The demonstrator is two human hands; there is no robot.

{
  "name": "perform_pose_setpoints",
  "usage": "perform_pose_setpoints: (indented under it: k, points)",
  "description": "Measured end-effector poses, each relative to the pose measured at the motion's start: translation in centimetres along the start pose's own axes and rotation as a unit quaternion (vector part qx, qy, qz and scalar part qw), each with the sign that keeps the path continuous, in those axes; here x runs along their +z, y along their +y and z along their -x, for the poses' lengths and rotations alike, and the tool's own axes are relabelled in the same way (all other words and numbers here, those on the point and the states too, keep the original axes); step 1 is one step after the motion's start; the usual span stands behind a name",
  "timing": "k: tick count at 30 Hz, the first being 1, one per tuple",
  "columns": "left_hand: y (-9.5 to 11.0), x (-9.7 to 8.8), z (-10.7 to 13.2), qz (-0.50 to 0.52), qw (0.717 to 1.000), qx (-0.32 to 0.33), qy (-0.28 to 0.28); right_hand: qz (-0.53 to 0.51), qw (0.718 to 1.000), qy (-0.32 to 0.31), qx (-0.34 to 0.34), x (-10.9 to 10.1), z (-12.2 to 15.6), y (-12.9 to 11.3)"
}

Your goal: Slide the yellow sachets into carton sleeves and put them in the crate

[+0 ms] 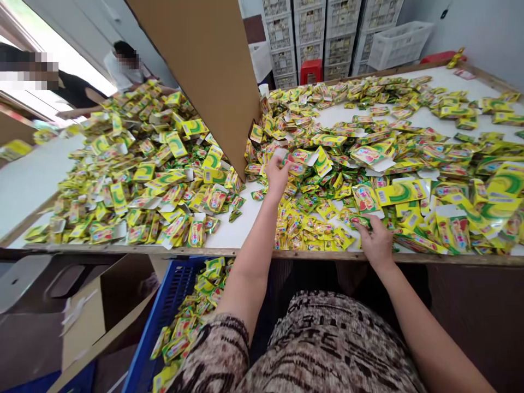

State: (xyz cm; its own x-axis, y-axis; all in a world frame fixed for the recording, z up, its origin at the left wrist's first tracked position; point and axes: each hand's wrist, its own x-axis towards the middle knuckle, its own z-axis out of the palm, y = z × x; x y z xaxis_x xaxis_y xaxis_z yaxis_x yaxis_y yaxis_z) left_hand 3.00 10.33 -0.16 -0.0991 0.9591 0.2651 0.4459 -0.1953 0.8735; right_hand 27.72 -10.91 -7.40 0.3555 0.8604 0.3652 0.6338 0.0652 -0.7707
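Note:
My left hand (pixel 277 173) reaches into the pile of yellow-green packets (pixel 368 158) on the white table (pixel 233 232), its fingers closed around a white-backed packet (pixel 282 155). My right hand (pixel 375 237) lies near the table's front edge, fingers curled down onto small packets (pixel 360 221); whether it grips one is hidden. A second heap of the same packets (pixel 139 164) lies to the left, past a tall cardboard sheet (pixel 208 65).
A blue crate (pixel 172 297) with packets stands below the table's wooden front edge (pixel 123 250) at my left. Cardboard boxes (pixel 82 322) sit lower left. White crates (pixel 327 33) and a red stool (pixel 311 70) stand behind. Another person (pixel 125 68) works at the far left.

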Motion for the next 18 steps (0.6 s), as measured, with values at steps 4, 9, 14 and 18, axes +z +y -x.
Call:
perform_pose_setpoints:
  k: [4,9,14,18]
  points:
    - [2.2,0.6,7.4,0.003,0.959,0.159,-0.237,-0.148,0.981,0.102,0.069,-0.9,-1.0,-2.8]
    - [2.8,3.3,16.1,-0.003,0.921,0.218,-0.324,-0.133,0.99,-0.018,-0.043,-2.0,-2.2,-6.0]
    - [2.7,3.6,18.5,0.032,0.919,0.255,-0.297,-0.007,0.992,-0.066,-0.106,-3.6,-2.6,-5.6]
    - [2.8,3.6,18.7,0.034,0.906,0.291,-0.307,-0.018,0.987,-0.059,-0.145,-4.3,-2.6,-6.2]
